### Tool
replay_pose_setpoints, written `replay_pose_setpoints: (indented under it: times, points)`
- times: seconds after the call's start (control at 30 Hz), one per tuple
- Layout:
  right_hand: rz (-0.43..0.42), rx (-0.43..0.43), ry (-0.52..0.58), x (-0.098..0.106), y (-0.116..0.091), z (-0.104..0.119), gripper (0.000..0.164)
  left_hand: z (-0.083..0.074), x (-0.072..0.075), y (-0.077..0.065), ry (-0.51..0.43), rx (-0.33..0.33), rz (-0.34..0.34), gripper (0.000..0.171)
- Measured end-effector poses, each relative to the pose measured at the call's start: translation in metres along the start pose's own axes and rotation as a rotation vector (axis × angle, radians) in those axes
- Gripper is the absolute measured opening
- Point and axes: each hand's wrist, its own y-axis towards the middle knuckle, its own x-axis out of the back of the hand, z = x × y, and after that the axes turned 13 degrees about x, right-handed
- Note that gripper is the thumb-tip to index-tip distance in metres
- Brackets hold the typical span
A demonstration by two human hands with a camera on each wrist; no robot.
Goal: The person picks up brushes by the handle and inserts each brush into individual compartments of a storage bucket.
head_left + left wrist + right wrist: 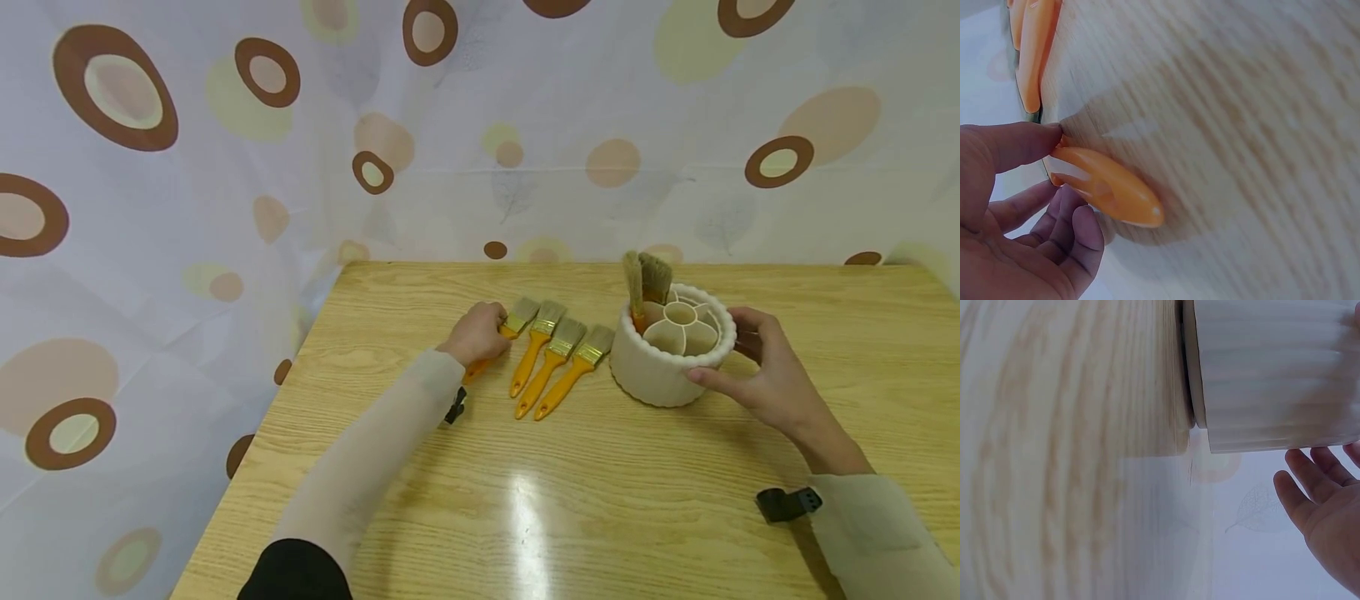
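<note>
Paintbrush [516,320] with a glossy orange handle sits at about 9 o'clock from the white holder [656,375], its bristles aimed toward 1 o'clock and its handle end toward 7. The left hand [480,335] has it pinched between thumb and fingers; the left wrist view shows the thumb pressed to the handle while the other fingers bend in beneath. Between that hand and the holder lie three more brushes [551,364], fanned on the wood-grain table [637,500], handles pointing roughly to 7 o'clock.

The right hand [772,375] spans the holder's near right side, thumb at about 5 o'clock and fingers at about 3, the fingertips resting on its ridged wall. Two brushes [636,287] stand in the compartments at 10 o'clock, bristles up.

A brush like this ought to be light and stiff along the handle, soft only at the bristles (the shine suggests it could roll or slip under a loose pinch). The best hold is probably mid-handle or just below the metal band, leaving the bristles unbent. The holder looks rigid and fairly light, perhaps plastic; its ridges should help grip, and the outer wall seems a safer hold than the thin dividers
</note>
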Motion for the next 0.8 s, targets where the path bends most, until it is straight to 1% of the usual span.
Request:
replay_pose_setpoints:
  times: [0.2, 0.33, 0.5, 0.63, 0.8]
  points:
    - [0.008, -0.018, 0.006, 0.0008, -0.0005, -0.0006, 0.088, -0.0019, 0.0009, 0.0001, -0.021, -0.001, 0.016, 0.049]
    - [0.012, -0.023, 0.013, 0.0007, -0.0009, -0.0008, 0.089, -0.0031, 0.0003, 0.0012, -0.025, -0.014, 0.006, 0.051]
    - [0.012, -0.024, 0.018, -0.0001, -0.0012, -0.0003, 0.088, -0.0053, -0.0003, 0.0022, -0.014, -0.008, -0.002, 0.053]
    - [0.009, -0.018, 0.016, -0.0002, -0.0011, 0.0002, 0.088, -0.0061, -0.0011, 0.0038, -0.017, -0.006, -0.009, 0.052]
    - [-0.006, 0.012, 0.025, -0.0007, -0.0014, 0.0002, 0.087, -0.0058, -0.0038, 0.0078, -0.001, -0.026, -0.038, 0.044]
